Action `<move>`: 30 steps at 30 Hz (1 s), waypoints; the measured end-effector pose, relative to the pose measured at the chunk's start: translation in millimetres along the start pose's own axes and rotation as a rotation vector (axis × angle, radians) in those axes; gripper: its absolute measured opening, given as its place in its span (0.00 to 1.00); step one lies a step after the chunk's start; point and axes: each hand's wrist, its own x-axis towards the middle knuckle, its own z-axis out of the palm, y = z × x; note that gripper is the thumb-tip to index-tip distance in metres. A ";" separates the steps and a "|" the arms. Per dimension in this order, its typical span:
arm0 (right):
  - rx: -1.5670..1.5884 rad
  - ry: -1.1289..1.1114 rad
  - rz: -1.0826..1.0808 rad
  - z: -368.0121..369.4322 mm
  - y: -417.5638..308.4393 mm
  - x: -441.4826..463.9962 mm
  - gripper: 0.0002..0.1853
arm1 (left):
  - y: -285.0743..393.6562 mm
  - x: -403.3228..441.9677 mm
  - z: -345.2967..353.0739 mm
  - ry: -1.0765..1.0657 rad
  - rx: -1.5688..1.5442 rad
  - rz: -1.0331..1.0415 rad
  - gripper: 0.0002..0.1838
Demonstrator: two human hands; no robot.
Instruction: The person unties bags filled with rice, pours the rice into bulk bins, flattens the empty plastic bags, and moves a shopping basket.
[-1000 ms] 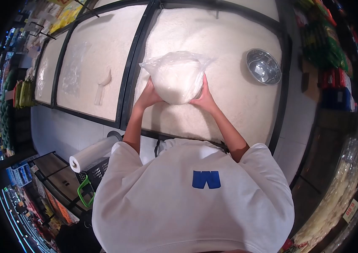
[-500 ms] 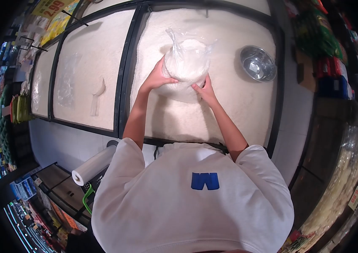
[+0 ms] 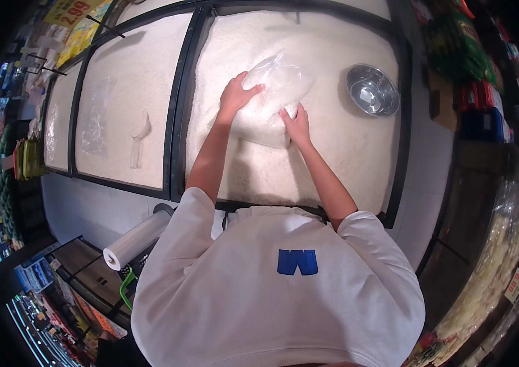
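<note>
A clear plastic bag of rice (image 3: 265, 125) rests on the loose white rice in the bin in front of me, its film loose and slack at the far end. My left hand (image 3: 237, 98) grips its upper left side, thumb pointing inward across the film. On the right side of the bag, my right hand (image 3: 296, 126) holds lower down with the thumb against the plastic. Parts of the fingers of both hands are hidden. A shiny metal bowl (image 3: 372, 90) sits on the rice to the right, apart from my hands.
Black bin frames (image 3: 181, 104) divide the rice. In the left bin lie a scoop (image 3: 139, 137) and a clear plastic bag (image 3: 95, 119). A roll of plastic bags (image 3: 137, 240) stands at my lower left. Packaged goods (image 3: 495, 244) line the right side.
The bag has tipped over and flattened, so its rounded top no longer faces up. My left hand has moved up and away from me; the right has shifted slightly.
</note>
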 end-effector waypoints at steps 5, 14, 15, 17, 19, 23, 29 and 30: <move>-0.105 0.125 0.078 5.9 1.7 7.5 0.28 | 13.4 -4.4 -1.1 0.064 0.049 -0.147 0.38; -0.012 -0.024 0.054 -8.1 22.2 -37.4 0.36 | -65.5 -53.6 -15.0 -0.018 -0.414 0.033 0.41; 0.038 -0.129 -0.004 -10.1 22.3 -49.7 0.44 | -75.9 -62.0 -14.0 -0.034 -0.291 0.112 0.47; -0.172 -0.064 -0.088 -8.1 0.7 -76.1 0.48 | -74.8 -77.7 -19.8 -0.078 -0.170 0.151 0.53; -0.382 -0.014 -0.177 0.5 -6.8 -85.3 0.53 | -80.1 -83.6 -21.1 -0.111 -0.051 0.181 0.59; -0.379 0.045 -0.108 11.0 -9.7 -65.8 0.56 | -78.3 -73.6 -13.1 -0.038 -0.070 0.183 0.62; -0.340 0.097 0.034 12.6 -12.1 -38.3 0.42 | -44.7 -60.1 -9.3 0.055 -0.018 0.091 0.49; -0.345 0.125 0.045 11.5 -14.2 -33.7 0.39 | -41.5 -56.4 -8.0 0.076 0.021 0.036 0.47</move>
